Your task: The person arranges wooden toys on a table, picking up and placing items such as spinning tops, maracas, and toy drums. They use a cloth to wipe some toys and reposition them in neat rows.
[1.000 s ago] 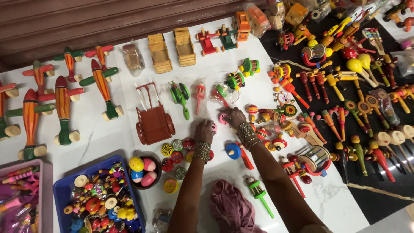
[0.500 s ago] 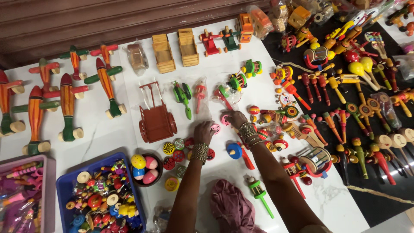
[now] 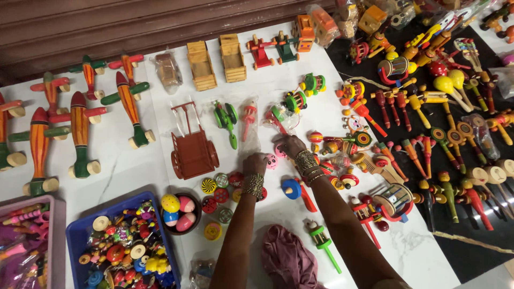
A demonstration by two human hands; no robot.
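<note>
My left hand (image 3: 256, 164), a beaded bangle on its wrist, is curled with its fingertips on a small pink round toy (image 3: 271, 161) on the white table (image 3: 128, 166). My right hand (image 3: 292, 145), wearing several bangles, lies just right of it, fingers bent over a second pink toy (image 3: 279, 152). A bagged toy (image 3: 279, 115) sits just beyond the right hand. Small round painted tops (image 3: 221, 188) lie left of my left wrist, and a blue-and-red spinning toy (image 3: 293, 189) lies between my forearms.
A brown wooden cart (image 3: 191, 152) stands left of the hands. Wooden planes (image 3: 80, 134) fill the far left, and a blue tray (image 3: 75, 235) of small toys and a bowl of painted eggs (image 3: 179, 211) sit near left. Rattles and tops (image 3: 428, 139) cover the black cloth on the right. A maroon cloth (image 3: 289, 259) lies near me.
Both hands stay at the same spot by the pink toys, the fingers shifting only slightly. The view has drifted a little.
</note>
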